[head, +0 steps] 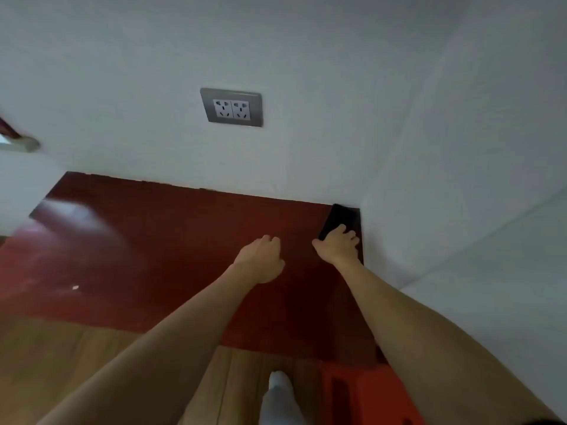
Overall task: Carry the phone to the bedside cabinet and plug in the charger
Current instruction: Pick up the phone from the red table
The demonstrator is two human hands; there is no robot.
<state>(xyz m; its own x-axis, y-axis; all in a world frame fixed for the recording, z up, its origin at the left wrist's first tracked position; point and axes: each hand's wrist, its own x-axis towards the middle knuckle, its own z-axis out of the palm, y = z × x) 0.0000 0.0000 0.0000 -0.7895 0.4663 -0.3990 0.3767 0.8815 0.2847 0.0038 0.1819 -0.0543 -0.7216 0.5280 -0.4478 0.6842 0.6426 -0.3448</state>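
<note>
A black phone (340, 219) lies at the far right corner of the dark red bedside cabinet top (171, 240), close to the wall. My right hand (337, 243) rests on the phone's near end with fingers curled over it. To its left, my left hand (260, 259) hovers over the cabinet top with fingers curled in; whether it holds anything is hidden. A grey double wall socket (232, 107) sits on the white wall above the cabinet, with nothing plugged in. No charger shows.
A white wall (460, 179) closes in on the right of the cabinet. Wooden floor (61, 357) lies below the cabinet's near edge. A red stool (362, 394) and a white-socked foot (280, 391) are at the bottom. A fitting (21, 142) protrudes at the left edge.
</note>
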